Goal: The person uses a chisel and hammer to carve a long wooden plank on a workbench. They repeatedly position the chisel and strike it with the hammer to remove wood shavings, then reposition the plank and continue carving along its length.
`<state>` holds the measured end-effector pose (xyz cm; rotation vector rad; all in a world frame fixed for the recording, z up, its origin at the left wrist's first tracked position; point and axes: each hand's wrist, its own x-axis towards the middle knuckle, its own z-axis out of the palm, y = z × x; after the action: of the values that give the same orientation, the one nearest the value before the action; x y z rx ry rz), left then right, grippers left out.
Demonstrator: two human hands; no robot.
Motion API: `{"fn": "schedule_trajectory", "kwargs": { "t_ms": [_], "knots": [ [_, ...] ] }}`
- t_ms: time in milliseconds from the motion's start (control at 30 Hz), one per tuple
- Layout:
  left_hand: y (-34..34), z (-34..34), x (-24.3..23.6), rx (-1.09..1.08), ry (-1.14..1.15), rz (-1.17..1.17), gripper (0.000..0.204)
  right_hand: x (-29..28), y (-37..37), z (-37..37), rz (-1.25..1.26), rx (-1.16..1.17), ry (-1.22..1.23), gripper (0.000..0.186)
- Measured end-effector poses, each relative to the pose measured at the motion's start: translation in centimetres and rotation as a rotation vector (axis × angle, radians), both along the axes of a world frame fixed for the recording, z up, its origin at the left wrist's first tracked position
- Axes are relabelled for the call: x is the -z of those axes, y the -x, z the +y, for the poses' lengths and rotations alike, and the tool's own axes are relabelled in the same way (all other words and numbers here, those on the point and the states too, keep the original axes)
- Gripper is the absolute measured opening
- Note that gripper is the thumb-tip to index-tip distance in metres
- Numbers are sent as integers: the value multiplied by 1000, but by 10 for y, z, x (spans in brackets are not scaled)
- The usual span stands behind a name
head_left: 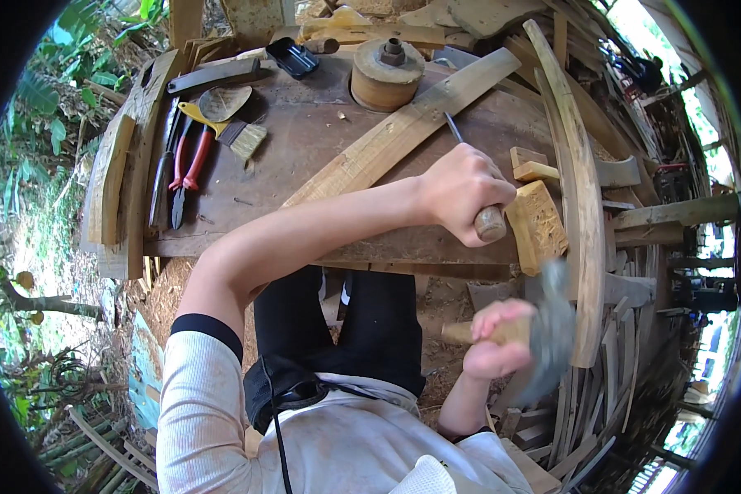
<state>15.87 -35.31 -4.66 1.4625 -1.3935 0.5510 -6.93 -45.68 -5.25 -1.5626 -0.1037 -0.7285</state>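
Observation:
My left hand (465, 193), its arm stretched across the bench, is closed round the wooden handle of a chisel (490, 224). The chisel's thin metal blade angles up and away, its tip at the long light plank (362, 156) lying diagonally on the worn wooden bench (276, 115). Lower right, my right hand (494, 346) grips a tool with a wooden handle and a grey head, apparently a hammer (552, 329), blurred by motion. A chunky yellowish wood block (539, 230) lies beside my left fist, with small offcuts (531, 171) above it.
A round wooden piece with a bolt (379, 82), a black tray (292, 58), a brush (245, 142) and red-handled pliers (188, 177) sit on the bench. Long curved boards (584, 206) line the right. Stacked boards (107, 181) edge the left, beside plants. My legs are below the front edge.

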Motion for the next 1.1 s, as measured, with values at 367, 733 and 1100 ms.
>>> {"fn": "schedule_trajectory", "kwargs": {
  "t_ms": [367, 733, 1100],
  "knots": [
    [1, 0, 6, 48, 31, 12, 28, 7, -1, 2, 258, -104, 85, 66],
    [-8, -1, 7, 61, 25, -87, 30, 46, 14, -1, 13, -41, 123, 70],
    [-4, 2, 21, 55, -43, -98, 34, 52, 22, 2, 451, -95, 25, 57]
  ]
}}
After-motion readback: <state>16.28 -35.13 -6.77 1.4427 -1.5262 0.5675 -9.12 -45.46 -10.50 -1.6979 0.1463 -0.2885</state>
